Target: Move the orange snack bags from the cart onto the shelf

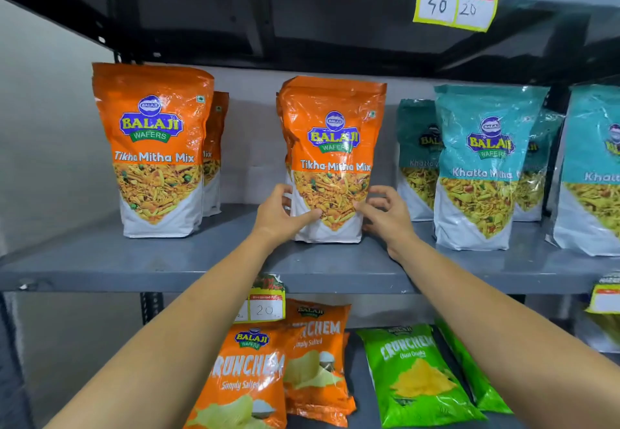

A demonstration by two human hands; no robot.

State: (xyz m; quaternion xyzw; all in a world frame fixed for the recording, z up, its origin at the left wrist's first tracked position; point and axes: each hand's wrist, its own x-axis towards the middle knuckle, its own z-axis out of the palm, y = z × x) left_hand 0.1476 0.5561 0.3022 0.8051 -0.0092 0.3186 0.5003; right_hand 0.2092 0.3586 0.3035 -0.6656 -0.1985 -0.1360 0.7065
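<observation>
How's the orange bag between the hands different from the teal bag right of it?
The orange Tikha Mitha Mix bag is held low on both sides by the left hand and right hand; the teal Khatta Mitha bag stands untouched. Colour and flavour name differ. Both are upright Balaji Wafers pouches on one shelf.
</observation>
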